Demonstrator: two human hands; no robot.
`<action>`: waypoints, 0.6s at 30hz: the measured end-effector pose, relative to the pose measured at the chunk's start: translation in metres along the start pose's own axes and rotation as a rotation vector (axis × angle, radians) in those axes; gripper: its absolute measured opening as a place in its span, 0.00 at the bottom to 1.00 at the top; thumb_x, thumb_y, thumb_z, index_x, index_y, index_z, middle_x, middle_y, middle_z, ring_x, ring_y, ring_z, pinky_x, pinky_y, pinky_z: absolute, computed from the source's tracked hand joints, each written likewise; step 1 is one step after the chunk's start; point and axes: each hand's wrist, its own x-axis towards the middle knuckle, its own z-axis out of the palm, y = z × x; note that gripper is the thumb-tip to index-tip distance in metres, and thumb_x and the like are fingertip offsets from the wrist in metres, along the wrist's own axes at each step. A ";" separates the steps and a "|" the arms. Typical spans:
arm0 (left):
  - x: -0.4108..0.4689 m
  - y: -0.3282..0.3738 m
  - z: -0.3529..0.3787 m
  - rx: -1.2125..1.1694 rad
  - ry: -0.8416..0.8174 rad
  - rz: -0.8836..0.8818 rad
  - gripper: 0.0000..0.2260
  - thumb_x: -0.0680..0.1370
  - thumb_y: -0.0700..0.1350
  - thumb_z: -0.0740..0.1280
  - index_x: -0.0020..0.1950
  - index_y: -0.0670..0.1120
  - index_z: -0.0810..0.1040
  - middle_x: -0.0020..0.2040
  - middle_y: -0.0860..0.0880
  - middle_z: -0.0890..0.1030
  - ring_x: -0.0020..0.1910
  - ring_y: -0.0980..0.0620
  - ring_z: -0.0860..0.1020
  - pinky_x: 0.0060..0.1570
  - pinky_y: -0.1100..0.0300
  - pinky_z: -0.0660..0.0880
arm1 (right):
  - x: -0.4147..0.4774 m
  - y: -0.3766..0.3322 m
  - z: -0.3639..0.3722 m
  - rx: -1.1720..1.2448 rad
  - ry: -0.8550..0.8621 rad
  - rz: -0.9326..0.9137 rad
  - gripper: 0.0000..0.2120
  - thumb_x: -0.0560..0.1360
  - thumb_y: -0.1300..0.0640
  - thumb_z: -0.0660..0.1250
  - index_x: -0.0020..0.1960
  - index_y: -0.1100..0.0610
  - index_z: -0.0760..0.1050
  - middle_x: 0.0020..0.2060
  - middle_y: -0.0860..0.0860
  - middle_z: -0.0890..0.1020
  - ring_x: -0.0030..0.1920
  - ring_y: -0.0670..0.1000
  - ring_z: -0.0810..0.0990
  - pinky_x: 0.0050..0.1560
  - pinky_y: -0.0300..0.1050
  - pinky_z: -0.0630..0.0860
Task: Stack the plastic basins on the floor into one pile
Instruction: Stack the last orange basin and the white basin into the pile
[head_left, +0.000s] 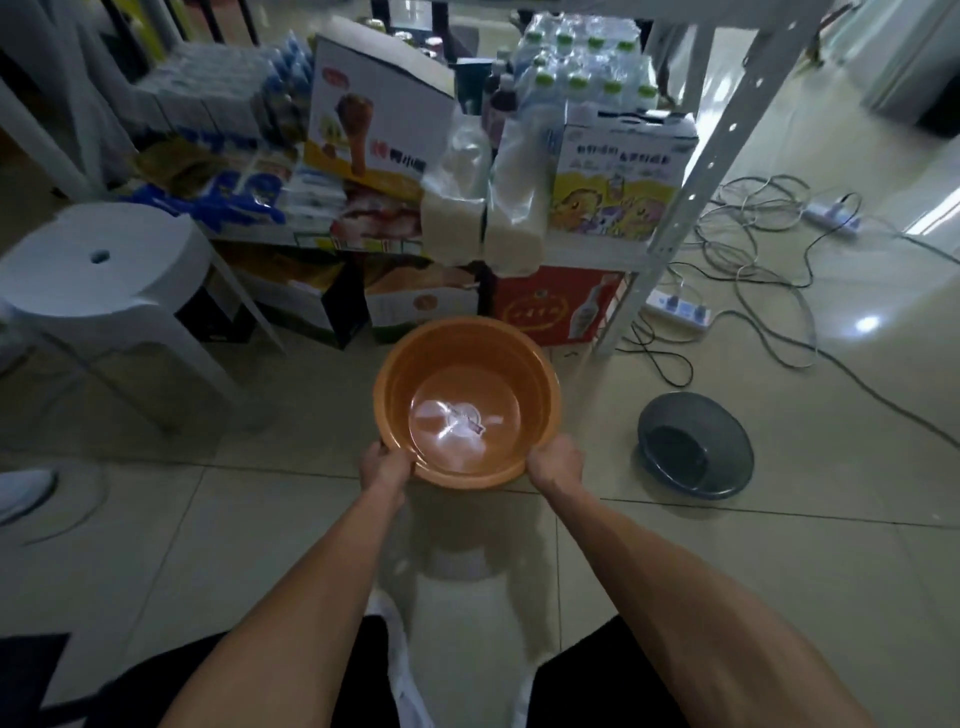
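Stacking looks barely begun, judging from the layout. Two basins are in view and they sit well apart, not nested.

Orange basin: centre of the frame, held by its near rim. Left hand is clamped on the rim at lower left, right hand clamped on the rim at lower right, fingers curled over the lip. A shadow lies on the floor just below it, so it appears lifted or tipped, though whether its far edge touches the tiles cannot be told.

Grey basin: right of centre, resting upright on the floor, empty, no hand near it. Smaller in the picture than the orange one.

What is left, by this reading: bring the two together and seat one inside the other. Any further basins are out of view.

Materials and shapes:
- Orange basin: round, deep, smooth translucent plastic, rolled rim, flat bottom with a bright glare patch and what seems a label.
- Grey basin: round, dull dark plastic, wide flared rim, darker well.
- Floor: glossy pale tiles with thin grout lines, reflective.
- White stool, left of frame: moulded plastic, round seat with a centre hole.
- Metal shelf rack behind, perforated uprights, loaded with cartons and wrapped bottles.
- Loose cables and power strips, upper right.
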 end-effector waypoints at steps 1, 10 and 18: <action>0.013 0.005 0.004 0.011 -0.008 0.013 0.18 0.64 0.40 0.71 0.53 0.40 0.84 0.49 0.39 0.86 0.47 0.43 0.84 0.51 0.45 0.81 | 0.014 -0.007 0.004 0.016 0.006 0.000 0.16 0.77 0.52 0.66 0.53 0.64 0.84 0.52 0.63 0.85 0.54 0.65 0.83 0.47 0.48 0.75; 0.137 0.014 0.045 -0.094 -0.096 -0.030 0.19 0.67 0.36 0.75 0.55 0.50 0.84 0.57 0.44 0.86 0.56 0.44 0.83 0.62 0.46 0.79 | 0.129 -0.032 0.074 -0.089 -0.010 -0.119 0.15 0.79 0.60 0.64 0.36 0.63 0.79 0.37 0.59 0.83 0.43 0.60 0.83 0.50 0.57 0.81; 0.203 -0.021 0.072 -0.147 -0.121 -0.111 0.20 0.75 0.36 0.72 0.66 0.48 0.81 0.56 0.51 0.83 0.47 0.51 0.79 0.57 0.57 0.74 | 0.200 -0.020 0.133 -0.239 -0.062 0.001 0.07 0.81 0.62 0.62 0.48 0.60 0.78 0.39 0.55 0.81 0.38 0.51 0.79 0.38 0.40 0.78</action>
